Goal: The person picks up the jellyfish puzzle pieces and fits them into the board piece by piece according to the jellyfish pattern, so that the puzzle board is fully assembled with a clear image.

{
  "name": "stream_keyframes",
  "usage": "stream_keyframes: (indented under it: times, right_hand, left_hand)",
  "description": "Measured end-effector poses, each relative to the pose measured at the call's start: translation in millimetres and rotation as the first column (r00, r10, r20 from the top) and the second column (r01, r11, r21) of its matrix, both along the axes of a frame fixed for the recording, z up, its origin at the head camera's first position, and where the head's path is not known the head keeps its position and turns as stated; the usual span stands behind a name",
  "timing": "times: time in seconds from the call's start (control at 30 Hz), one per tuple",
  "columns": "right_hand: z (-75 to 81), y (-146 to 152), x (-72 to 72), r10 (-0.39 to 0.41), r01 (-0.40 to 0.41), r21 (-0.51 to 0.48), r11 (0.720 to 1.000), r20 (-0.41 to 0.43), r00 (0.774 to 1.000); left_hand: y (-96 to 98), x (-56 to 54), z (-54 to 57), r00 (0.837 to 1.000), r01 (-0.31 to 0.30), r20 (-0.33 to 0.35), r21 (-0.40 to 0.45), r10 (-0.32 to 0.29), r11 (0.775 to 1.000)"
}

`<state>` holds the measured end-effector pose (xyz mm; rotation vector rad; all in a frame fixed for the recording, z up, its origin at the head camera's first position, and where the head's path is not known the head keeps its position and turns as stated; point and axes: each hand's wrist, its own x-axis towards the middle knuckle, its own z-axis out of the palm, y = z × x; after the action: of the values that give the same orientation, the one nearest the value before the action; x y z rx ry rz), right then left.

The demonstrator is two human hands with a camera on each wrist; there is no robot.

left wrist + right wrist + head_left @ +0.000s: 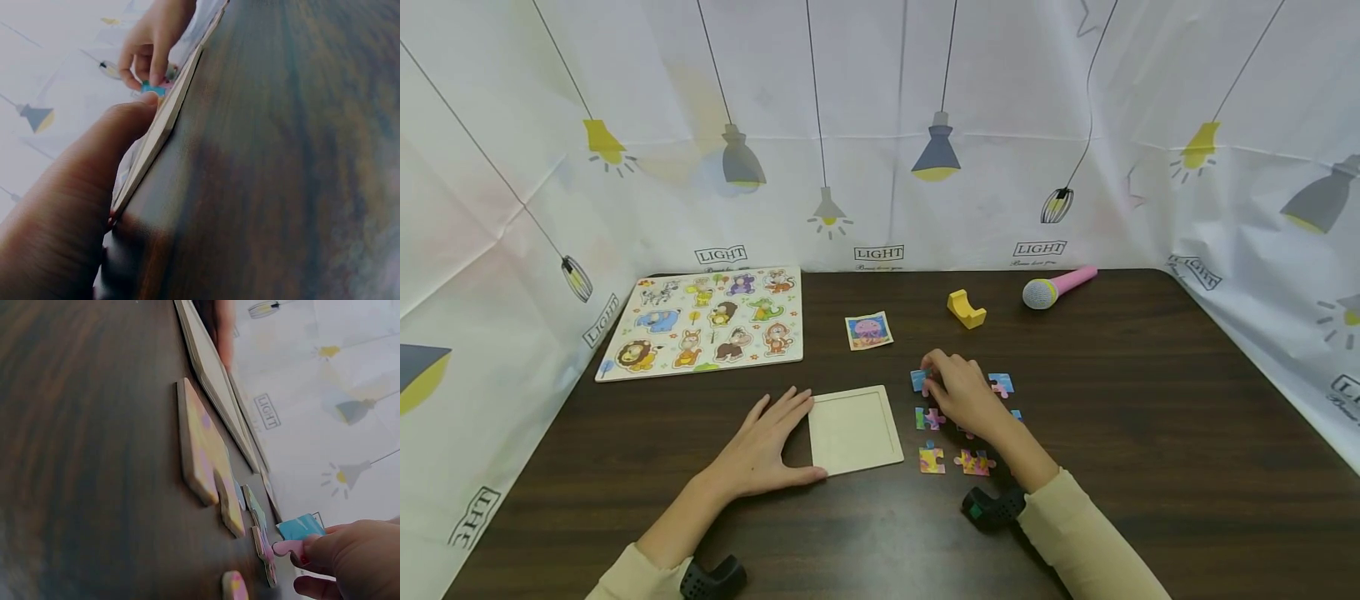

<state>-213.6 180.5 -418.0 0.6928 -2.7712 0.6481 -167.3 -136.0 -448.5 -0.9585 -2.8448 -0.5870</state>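
My left hand (763,457) lies spread at the left side of a small square wooden puzzle tray (857,431), its thumb at the near corner and its fingers by the far corner. The tray's recess holds no pieces. To the right of it, my right hand (961,393) pinches a jigsaw piece (301,527), blue with a pink knob, between thumb and fingers. Around that hand lie several other jigsaw pieces, among them a yellow one (932,460) and a yellow-and-pink one (975,462). Some pieces are partly hidden under the hand and forearm.
Behind the tray lies a small picture card (869,332) with a pink creature. A large animal puzzle board (745,333) stands at the back left. At the back right are a yellow curved block (966,310) and a pink toy microphone (1060,287).
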Motion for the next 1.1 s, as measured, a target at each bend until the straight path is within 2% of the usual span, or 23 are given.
stream_keyframes:
  times: [0.2,0.37,0.5,0.83,1.1]
  right_hand:
    - [1.6,-3.3,1.2,0.043,-0.043,-0.100,0.994,-0.004,0.999]
    - [5.4,-7.0,1.5,0.027,-0.034,-0.174,0.984,-0.042,0.999]
    - [8.3,-8.0,2.6,0.027,-0.034,-0.198,0.980,-0.039,0.999]
    - [18.6,-15.6,10.5,0.040,-0.033,-0.242,0.970,0.024,0.999]
    - [26.7,-34.2,15.1,0.099,-0.065,-0.316,0.947,0.095,0.991]
  left_hand:
    - [-1.8,1.1,-0.7,1.000,-0.007,0.008,0.012,0.007,1.000]
    - [-3.0,0.7,-1.0,1.000,-0.007,0.008,0.019,0.007,1.000]
    - [-3.3,-1.0,-1.4,1.000,0.005,0.008,0.025,-0.005,1.000]
    - [-2.2,-4.1,-1.3,0.999,0.030,0.019,0.054,-0.031,0.998]
    - [-2.4,-3.8,-1.8,1.000,0.024,0.002,0.060,-0.024,0.998]
